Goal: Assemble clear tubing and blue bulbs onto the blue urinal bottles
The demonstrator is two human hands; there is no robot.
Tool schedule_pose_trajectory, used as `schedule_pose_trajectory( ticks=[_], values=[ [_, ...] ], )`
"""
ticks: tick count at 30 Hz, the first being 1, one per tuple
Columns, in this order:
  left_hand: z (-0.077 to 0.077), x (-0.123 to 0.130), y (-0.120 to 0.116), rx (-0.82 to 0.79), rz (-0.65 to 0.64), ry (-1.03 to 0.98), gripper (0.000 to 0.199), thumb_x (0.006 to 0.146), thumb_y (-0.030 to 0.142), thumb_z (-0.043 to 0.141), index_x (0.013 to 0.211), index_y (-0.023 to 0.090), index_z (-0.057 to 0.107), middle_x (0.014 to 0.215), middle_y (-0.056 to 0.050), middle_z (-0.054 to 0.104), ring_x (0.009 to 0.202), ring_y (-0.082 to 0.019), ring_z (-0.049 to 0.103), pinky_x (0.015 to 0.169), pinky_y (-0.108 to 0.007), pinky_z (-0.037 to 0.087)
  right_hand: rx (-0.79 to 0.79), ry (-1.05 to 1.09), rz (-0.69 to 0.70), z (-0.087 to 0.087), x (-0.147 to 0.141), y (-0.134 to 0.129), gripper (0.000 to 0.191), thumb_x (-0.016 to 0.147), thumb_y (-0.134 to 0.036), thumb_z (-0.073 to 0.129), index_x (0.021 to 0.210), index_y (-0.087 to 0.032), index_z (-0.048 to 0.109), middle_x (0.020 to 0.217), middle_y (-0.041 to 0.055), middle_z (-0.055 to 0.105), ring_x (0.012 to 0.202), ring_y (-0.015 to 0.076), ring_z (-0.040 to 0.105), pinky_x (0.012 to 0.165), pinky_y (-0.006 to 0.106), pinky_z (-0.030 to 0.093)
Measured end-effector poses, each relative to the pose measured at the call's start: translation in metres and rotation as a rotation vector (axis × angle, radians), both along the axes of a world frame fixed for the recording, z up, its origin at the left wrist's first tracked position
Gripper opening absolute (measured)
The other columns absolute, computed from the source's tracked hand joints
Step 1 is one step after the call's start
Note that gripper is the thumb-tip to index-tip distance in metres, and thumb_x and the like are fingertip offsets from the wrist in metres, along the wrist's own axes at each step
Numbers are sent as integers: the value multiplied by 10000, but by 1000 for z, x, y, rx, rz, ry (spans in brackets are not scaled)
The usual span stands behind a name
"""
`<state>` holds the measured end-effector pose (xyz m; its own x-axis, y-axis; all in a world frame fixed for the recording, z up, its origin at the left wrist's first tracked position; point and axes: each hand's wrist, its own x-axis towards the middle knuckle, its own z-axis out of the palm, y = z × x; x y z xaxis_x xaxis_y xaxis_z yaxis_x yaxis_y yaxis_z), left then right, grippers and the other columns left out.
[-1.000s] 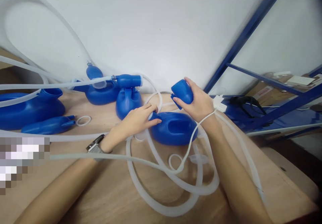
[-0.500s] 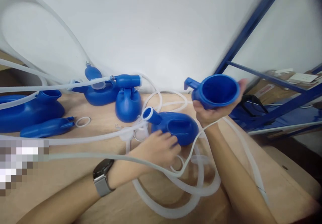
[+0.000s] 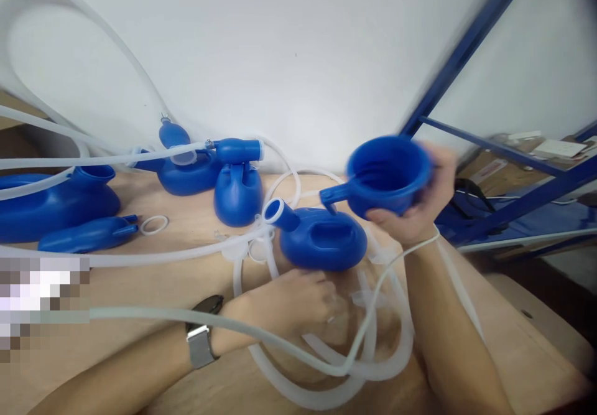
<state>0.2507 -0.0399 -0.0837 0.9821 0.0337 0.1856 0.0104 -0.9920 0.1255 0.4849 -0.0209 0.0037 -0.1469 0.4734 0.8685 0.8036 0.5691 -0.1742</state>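
The right hand (image 3: 431, 194) wraps the far side of a blue handled cup (image 3: 387, 169), right of centre, thumb under the near edge, mouth tipped toward the camera. The left hand (image 3: 298, 303), low centre, has its fingers curled near the blue spouted bottle (image 3: 301, 250); blur hides whether they pinch anything.

The thin white cord (image 3: 345, 370) sweeps across the left forearm and up to the right wrist, so a quick lift could drag it, jerking the cup or catching the coiled clear tubing (image 3: 389, 368). The cup's tab also sits close to the bottle in this view; a careless dip might knock it.

Against the frame half a second ago, the cup is slightly lower and further left, the left hand has dropped from the bottle's front, the cord's bend hangs lower, and the bottle is unmoved.
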Motion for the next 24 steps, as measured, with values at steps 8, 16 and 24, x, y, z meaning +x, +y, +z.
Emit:
schedule_pose_trajectory(
  ticks=[8,16,24],
  values=[
    [94,-62,46,-270,131,-284,265,970,243,716,1233,213,739,1229,-68,783,1065,-223,767,914,-314,626,-70,-281,274,14,-2,-7,727,833,-472,884,1482,-293,608,1309,84,786,1109,304,799,942,405,665],
    [98,-77,56,-294,292,-742,464,931,317,834,1379,281,716,1357,-73,745,1229,-272,718,927,-367,705,-61,-337,315,-2,-17,1,842,857,-453,869,1602,-301,508,1386,110,766,1197,326,781,1030,469,644],
    [90,-67,56,-214,251,-690,468,948,318,826,1381,190,705,1410,-128,713,1238,-245,726,954,-322,693,-50,-311,364,-12,-27,5,904,822,-444,894,1620,-284,499,1384,139,767,1231,359,768,1055,524,628]
  ],
)
